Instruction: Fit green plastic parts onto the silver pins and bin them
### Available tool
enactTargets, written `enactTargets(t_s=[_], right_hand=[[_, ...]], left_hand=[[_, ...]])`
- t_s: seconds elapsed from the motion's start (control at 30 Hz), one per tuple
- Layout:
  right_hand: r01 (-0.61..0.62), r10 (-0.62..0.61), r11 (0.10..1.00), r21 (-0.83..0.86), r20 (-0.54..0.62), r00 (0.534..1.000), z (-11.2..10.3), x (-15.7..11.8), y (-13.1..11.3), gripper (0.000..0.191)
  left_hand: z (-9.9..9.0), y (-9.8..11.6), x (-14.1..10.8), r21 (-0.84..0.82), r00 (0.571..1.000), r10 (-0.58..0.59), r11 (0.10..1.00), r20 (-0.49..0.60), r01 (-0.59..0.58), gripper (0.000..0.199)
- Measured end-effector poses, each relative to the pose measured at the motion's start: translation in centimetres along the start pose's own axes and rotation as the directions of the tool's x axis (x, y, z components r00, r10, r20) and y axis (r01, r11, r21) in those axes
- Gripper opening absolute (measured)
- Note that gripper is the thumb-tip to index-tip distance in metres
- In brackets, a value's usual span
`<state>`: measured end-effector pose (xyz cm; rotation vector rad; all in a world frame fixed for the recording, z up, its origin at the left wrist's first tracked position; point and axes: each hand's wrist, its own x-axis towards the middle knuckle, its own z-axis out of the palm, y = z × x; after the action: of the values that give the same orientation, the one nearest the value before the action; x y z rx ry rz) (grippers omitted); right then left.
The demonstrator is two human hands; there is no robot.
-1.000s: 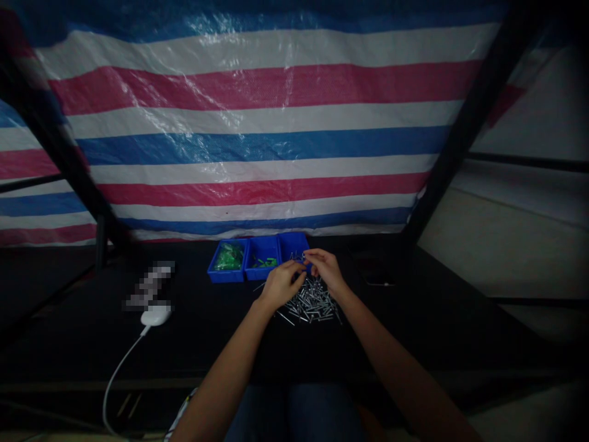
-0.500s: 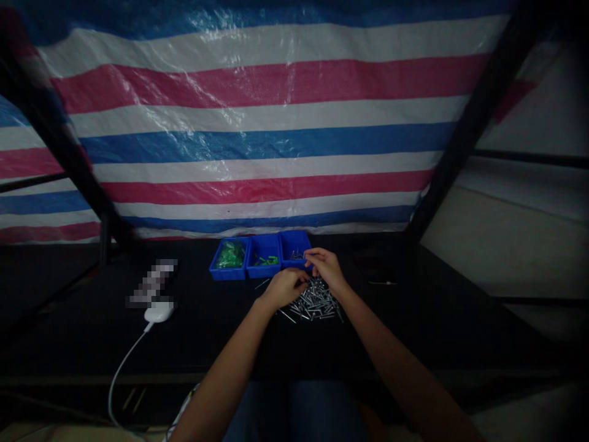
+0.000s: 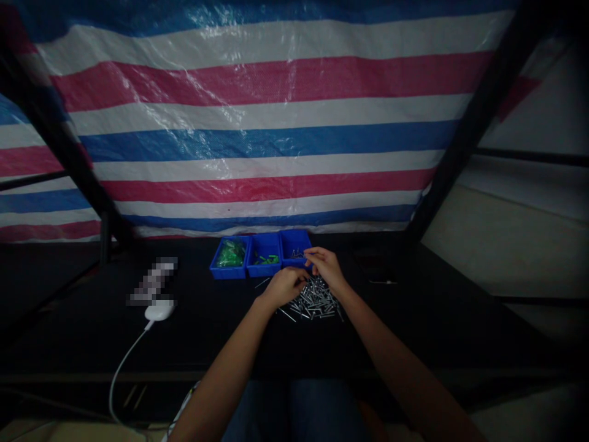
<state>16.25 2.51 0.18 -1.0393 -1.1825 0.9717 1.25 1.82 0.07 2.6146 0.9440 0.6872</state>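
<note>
A pile of silvery screws or nails [image 3: 317, 301] lies on the black table, too small to tell which. My left hand [image 3: 285, 287] rests at the pile's left edge, fingers curled together; what they hold, if anything, is hidden. Just above the pile, my right hand [image 3: 326, 267] has its fingers pinched by the front right corner of the right blue bin [image 3: 297, 237]. Anything between those fingertips is too small to make out. Several metal pieces lie in that bin. The middle blue bin [image 3: 264, 238] has small green pieces in it, and the left blue bin [image 3: 229, 275] contains a clear bag of green pieces.
One loose metal piece [image 3: 262, 283] lies left of the pile. Farther left are a white device [image 3: 159, 310] with a cable and a blurred-out object [image 3: 155, 281]. A dark flat object [image 3: 378, 270] lies to the right. Behind the table hangs a striped sheet [image 3: 276, 144].
Both hands stay almost in place. The view has shifted very slightly; the pile and bins look the same.
</note>
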Motion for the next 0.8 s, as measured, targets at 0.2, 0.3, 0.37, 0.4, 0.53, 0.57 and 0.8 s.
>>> enactTargets(t_s=[0.2,0.3,0.37,0.4,0.53,0.57,0.8], right_hand=[[0.020,-0.020,1.000,-0.013,0.005,1.000,0.0,0.1,0.3,0.032],[0.022,-0.022,1.000,-0.012,-0.001,1.000,-0.1,0.2,0.4,0.031],[0.012,-0.012,1.000,-0.011,-0.014,1.000,-0.1,0.2,0.3,0.031],[0.008,-0.008,1.000,-0.010,-0.018,1.000,-0.1,0.2,0.2,0.030],[0.013,-0.013,1.000,-0.012,-0.020,1.000,-0.1,0.2,0.0,0.029],[0.016,-0.016,1.000,-0.015,-0.019,1.000,-0.2,0.2,0.0,0.029],[0.101,-0.104,0.993,-0.054,-0.053,0.993,-0.2,0.3,0.3,0.029]], left_hand=[[-0.5,0.5,0.0,-0.028,1.000,-0.007,1.000,-0.009,0.007,0.019],[-0.6,0.5,0.0,-0.056,0.999,-0.007,0.998,-0.040,0.005,0.017],[-0.6,0.4,0.1,-0.075,0.996,-0.001,0.997,-0.084,-0.005,0.016],[-0.6,0.3,0.2,-0.084,0.994,0.003,0.996,-0.108,-0.012,0.016],[-0.7,0.4,0.4,-0.134,0.978,0.010,0.990,-0.207,-0.038,0.014],[-0.8,0.5,0.4,-0.147,0.973,0.001,0.988,-0.233,-0.036,0.014],[-1.6,0.5,0.4,-0.195,0.870,-0.128,0.980,-0.475,0.037,0.016]])
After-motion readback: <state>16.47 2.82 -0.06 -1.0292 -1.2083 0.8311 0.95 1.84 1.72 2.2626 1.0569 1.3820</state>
